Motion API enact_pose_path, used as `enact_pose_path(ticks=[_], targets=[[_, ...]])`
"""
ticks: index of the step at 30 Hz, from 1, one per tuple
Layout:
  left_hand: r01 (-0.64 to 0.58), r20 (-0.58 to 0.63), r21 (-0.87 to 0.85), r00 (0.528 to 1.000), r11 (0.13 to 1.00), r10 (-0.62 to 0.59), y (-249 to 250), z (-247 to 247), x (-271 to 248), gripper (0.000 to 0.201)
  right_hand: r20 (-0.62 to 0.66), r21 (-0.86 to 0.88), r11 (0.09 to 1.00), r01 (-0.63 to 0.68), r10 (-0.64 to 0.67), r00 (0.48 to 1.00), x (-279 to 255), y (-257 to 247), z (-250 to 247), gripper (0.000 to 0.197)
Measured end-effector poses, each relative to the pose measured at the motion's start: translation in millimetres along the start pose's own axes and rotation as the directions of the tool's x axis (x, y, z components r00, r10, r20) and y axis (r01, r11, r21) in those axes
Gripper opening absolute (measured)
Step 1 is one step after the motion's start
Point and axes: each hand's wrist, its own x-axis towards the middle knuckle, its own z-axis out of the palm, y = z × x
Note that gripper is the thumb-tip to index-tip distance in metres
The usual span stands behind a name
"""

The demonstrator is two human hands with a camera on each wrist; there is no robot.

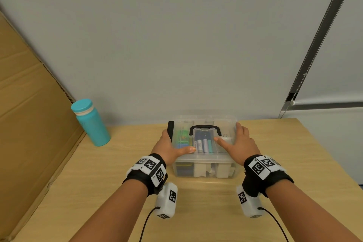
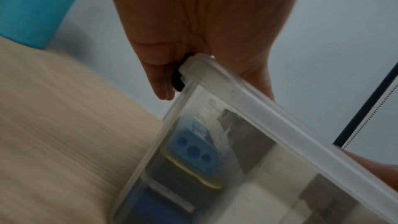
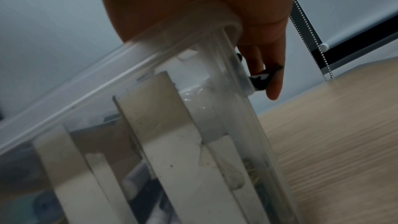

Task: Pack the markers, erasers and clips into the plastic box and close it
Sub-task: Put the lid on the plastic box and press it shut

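Clear rectangular plastic box (image 1: 204,165) with its transparent lid (image 1: 204,124) seated on top, standing on the light wooden table (image 1: 294,163) near the far edge; all positions below are given relative to this box. Left hand (image 1: 169,147) lies on the box's left end, thumb stretched flat across the lid, fingers curled down over the side onto the black latch (image 1: 170,129), which stands raised. Right hand (image 1: 240,143) lies on the right end, thumb extended across the lid toward the centre, fingers wrapped over the side; the right wrist view shows fingertips (image 3: 274,89) hooked on that end's black clip latch (image 3: 261,81). Black carrying handle (image 1: 205,129) lies flat on the lid between the two thumbs. Visible through the lid: capped markers (image 1: 204,145) side by side in the middle; a blue eraser (image 2: 198,152) at the left end (its outline is blurred). A turquoise cylindrical bottle (image 1: 91,123) stands well to the left of the box, beside brown cardboard (image 1: 29,124).
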Motion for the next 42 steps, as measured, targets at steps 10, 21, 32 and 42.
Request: enact_pose_path(ticks=[10, 21, 32, 42], targets=[[0.083, 0.036, 0.234, 0.995, 0.969, -0.094, 25.1, -10.0, -1.2, 0.146, 0.091, -0.140, 0.990, -0.023, 0.036, 0.995, -4.7, -12.8, -15.2, 0.103], [-0.017, -0.081, 0.247, 0.996, 0.969, 0.038, 16.2, 6.5, -7.7, 0.122, 0.097, -0.223, 0.944, -0.245, 0.271, 0.958, 15.7, -23.3, -35.9, 0.144], [-0.047, -0.092, 0.383, 0.992, 0.922, 0.089, 11.2, 8.7, 0.0, 0.120, -0.090, 0.147, 0.969, -0.200, 0.214, 0.973, 5.2, -14.3, -9.9, 0.112], [-0.083, -0.116, 0.310, 0.986, 0.947, 0.124, 5.1, 15.0, 4.7, 0.116, -0.143, -0.004, 0.990, -0.138, 0.136, 0.980, 7.8, -14.2, -6.9, 0.098]])
